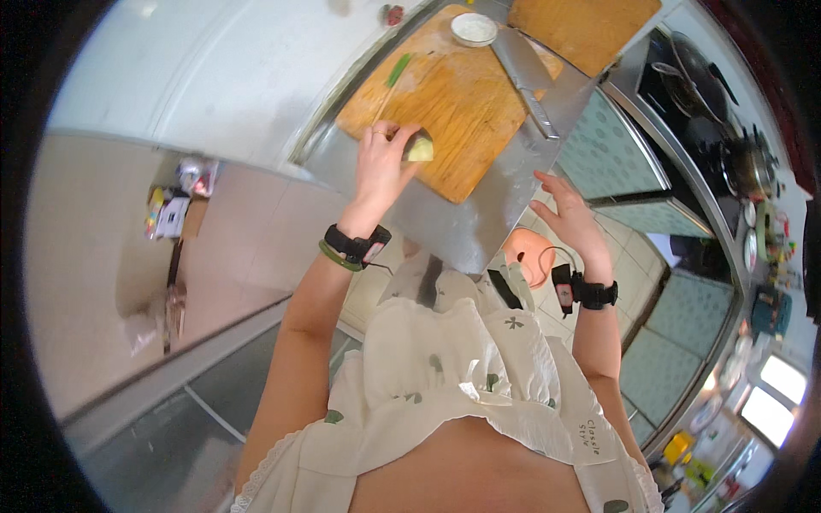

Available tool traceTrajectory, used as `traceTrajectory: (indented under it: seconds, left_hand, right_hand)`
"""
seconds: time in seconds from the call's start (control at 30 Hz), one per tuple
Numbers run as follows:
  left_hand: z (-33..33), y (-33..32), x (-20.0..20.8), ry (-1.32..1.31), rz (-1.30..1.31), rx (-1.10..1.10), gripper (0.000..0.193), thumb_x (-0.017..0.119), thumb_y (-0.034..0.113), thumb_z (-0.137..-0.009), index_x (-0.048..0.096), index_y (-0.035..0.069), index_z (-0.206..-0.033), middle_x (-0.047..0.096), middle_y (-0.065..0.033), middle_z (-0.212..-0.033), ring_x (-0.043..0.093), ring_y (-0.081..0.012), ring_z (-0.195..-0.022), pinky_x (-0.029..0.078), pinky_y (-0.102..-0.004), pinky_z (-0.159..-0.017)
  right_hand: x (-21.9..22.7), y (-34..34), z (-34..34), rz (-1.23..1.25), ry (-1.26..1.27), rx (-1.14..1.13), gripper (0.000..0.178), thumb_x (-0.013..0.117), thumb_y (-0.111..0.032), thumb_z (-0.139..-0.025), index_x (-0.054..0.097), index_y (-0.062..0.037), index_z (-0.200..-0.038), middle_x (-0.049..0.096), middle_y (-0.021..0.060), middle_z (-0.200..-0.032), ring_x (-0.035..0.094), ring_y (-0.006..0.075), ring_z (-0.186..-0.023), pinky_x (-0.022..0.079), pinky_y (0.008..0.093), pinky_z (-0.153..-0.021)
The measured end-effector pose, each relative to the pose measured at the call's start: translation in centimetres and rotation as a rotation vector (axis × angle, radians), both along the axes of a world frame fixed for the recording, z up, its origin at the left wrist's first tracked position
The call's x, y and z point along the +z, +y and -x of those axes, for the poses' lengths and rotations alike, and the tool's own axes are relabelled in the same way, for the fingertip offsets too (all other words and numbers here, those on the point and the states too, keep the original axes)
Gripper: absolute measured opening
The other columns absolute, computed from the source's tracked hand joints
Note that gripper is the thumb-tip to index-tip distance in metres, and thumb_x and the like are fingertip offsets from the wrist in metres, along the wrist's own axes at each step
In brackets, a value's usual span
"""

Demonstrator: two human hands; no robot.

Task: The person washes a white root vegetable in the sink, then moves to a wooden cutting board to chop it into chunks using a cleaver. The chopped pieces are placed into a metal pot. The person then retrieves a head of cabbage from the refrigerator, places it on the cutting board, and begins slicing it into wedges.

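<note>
My left hand is closed around a dark-skinned vegetable piece with a pale yellow-green cut face, over the near left part of a wooden cutting board. My right hand holds nothing. Its fingers are apart, just off the right edge of the metal table. A cleaver lies along the board's right side, its handle reaching past the board onto the metal. At the board's far edge stands a small white bowl with something white in it. A slim green vegetable piece lies at the far left of the board.
A second wooden board lies beyond the first. To the right are a stove with a wok and a pot, above pale green cabinet doors. An orange stool stands below the table's near edge. A white wall borders the left.
</note>
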State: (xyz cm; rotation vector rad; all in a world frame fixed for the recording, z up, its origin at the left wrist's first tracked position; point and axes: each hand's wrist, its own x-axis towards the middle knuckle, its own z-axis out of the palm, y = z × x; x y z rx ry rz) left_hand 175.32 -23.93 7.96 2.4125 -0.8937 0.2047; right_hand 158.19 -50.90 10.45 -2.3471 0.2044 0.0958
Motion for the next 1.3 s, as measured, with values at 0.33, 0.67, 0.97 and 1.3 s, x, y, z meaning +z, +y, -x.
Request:
traceTrajectory:
  seconds: [0.33,0.67,0.97,1.3]
  left_hand:
    - [-6.5,-4.1,-4.3,0.065,-0.142,-0.219,0.059,0.079,0.012,-0.065,0.057,0.013,-0.120,0.049,-0.0139,-0.107,0.049,-0.0320,-0.101,0.043,-0.0406,-0.086]
    - [-7.1,-1.6,-6.2,0.382,-0.040,-0.111,0.066,0.075,0.025,-0.071,0.044,0.004,-0.125,0.062,-0.0162,-0.079,0.062,-0.0368,-0.076,0.052,-0.0404,-0.069]
    - [-6.0,-2.4,-2.5,0.310,-0.189,-0.262,0.083,0.079,0.014,-0.061,0.038,0.009,-0.134,0.050,-0.0217,-0.124,0.054,-0.0342,-0.110,0.046,-0.0434,-0.085]
    - [-6.1,-5.6,-4.2,0.317,-0.152,-0.135,0.081,0.086,0.035,-0.054,0.047,0.005,-0.117,0.049,-0.0174,-0.110,0.053,-0.0358,-0.100,0.047,-0.0429,-0.082]
  right_hand:
    - [-0.8,3.9,-2.9,0.050,0.065,-0.232,0.046,0.065,-0.019,-0.085,0.050,-0.0028,-0.125,0.057,0.0193,-0.115,0.058,0.0366,-0.101,0.048,0.0397,-0.083]
    - [-7.2,-3.3,-12.4,0.327,-0.195,-0.317,0.054,0.067,-0.020,-0.082,0.046,-0.0071,-0.130,0.055,0.0214,-0.117,0.051,0.0393,-0.110,0.045,0.0438,-0.090]
    - [-9.7,-5.3,-18.2,0.549,0.076,-0.379,0.055,0.068,-0.021,-0.077,0.045,-0.0166,-0.128,0.055,0.0191,-0.109,0.054,0.0418,-0.105,0.049,0.0470,-0.084]
    - [-6.6,-5.4,-15.5,0.487,-0.045,-0.450,0.048,0.063,-0.017,-0.078,0.046,-0.0149,-0.122,0.061,0.0172,-0.105,0.060,0.0358,-0.095,0.051,0.0443,-0.076]
